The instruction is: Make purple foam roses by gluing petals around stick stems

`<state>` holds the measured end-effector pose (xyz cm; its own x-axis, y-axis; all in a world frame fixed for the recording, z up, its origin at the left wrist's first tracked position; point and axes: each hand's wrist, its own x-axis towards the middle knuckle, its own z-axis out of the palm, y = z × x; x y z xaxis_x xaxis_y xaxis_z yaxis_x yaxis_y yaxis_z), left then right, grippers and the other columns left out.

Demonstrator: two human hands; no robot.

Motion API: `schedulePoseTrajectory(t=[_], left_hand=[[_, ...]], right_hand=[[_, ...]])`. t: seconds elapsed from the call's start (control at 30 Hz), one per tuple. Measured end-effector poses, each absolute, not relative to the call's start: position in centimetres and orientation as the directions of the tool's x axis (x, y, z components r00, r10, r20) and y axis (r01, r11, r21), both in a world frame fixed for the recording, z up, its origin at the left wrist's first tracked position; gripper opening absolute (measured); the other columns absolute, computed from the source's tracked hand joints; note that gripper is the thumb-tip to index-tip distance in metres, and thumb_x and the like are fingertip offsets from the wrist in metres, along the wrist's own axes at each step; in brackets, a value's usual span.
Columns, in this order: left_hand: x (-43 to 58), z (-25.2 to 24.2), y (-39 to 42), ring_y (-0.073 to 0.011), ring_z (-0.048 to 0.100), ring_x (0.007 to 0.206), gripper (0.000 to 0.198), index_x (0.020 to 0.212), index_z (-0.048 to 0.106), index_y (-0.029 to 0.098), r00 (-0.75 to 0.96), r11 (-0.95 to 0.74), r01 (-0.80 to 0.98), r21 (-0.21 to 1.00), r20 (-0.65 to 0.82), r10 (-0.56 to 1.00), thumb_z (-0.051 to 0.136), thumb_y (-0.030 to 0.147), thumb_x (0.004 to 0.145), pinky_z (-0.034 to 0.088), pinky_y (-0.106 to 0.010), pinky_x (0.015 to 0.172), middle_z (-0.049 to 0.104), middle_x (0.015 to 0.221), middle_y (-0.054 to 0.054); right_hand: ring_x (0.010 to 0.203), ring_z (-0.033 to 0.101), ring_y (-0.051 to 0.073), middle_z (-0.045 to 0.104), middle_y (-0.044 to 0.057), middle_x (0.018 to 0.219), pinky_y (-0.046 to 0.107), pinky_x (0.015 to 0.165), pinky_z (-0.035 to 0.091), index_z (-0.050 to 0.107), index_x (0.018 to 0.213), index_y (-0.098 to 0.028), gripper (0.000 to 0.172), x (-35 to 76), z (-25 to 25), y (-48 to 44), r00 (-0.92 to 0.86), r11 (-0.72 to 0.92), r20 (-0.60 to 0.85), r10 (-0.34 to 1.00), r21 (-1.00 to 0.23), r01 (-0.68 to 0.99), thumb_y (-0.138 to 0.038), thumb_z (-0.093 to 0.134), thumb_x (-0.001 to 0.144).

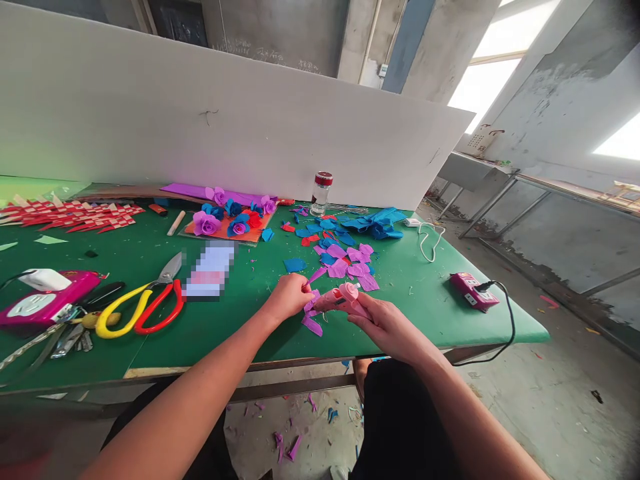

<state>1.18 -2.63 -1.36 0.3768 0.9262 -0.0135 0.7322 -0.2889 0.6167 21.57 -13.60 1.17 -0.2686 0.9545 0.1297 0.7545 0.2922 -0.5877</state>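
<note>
My left hand (289, 295) is closed in a pinch on a strip of purple crepe paper (313, 313) near the front edge of the green table (425, 300). My right hand (383, 323) grips a pink glue gun (340, 299), its nozzle pointing left at the paper held by the left hand. Loose purple paper petals (350, 265) lie just beyond both hands.
Yellow and red scissors (143, 303) lie at left by a pink power strip (43, 300). Finished purple and blue paper roses (225, 220) sit on an orange sheet. A glass jar (321, 192), blue scraps (380, 223) and a pink socket (473, 291) with black cable are at right.
</note>
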Motion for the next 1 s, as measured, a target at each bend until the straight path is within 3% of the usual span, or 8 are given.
schedulePoseTrajectory(t=[0.3, 0.57, 1.0], left_hand=[[1.20, -1.05, -2.83, -0.0160, 0.058, 0.060, 0.012, 0.057, 0.064, 0.016, 0.380, -0.291, 0.736, 0.612, -0.016, 0.925, 0.061, 0.017, 0.069, 0.035, -0.024, 0.057, 0.065, 0.057, -0.002], [1.17, -1.28, -2.79, -0.0160, 0.057, 0.060, 0.013, 0.057, 0.064, 0.016, 0.386, -0.302, 0.731, 0.612, -0.005, 0.923, 0.061, 0.019, 0.070, 0.035, -0.025, 0.057, 0.065, 0.058, -0.003], [1.26, -0.85, -2.91, -0.0139, 0.055, 0.058, 0.013, 0.059, 0.064, 0.016, 0.391, -0.306, 0.752, 0.584, -0.020, 0.920, 0.058, 0.018, 0.071, 0.032, -0.024, 0.053, 0.065, 0.059, -0.002]], right_hand=[[0.074, 0.058, 0.018, 0.066, 0.003, 0.086, 0.026, 0.068, 0.043, 0.057, 0.111, -0.021, 0.024, 21.27, 1.42, -13.60, -0.279, 0.301, 0.132, 0.951, -0.598, 0.743, -0.031, 0.047, 0.091], [0.066, 0.053, 0.015, 0.062, 0.001, 0.080, 0.024, 0.059, 0.035, 0.053, 0.091, -0.020, 0.011, 21.32, 1.40, -13.54, -0.271, 0.292, 0.124, 0.955, -0.566, 0.771, -0.030, 0.047, 0.091], [0.068, 0.052, 0.016, 0.060, 0.001, 0.079, 0.024, 0.060, 0.034, 0.053, 0.096, -0.021, 0.013, 21.76, 1.59, -13.56, -0.270, 0.285, 0.109, 0.957, -0.547, 0.787, -0.029, 0.045, 0.090]])
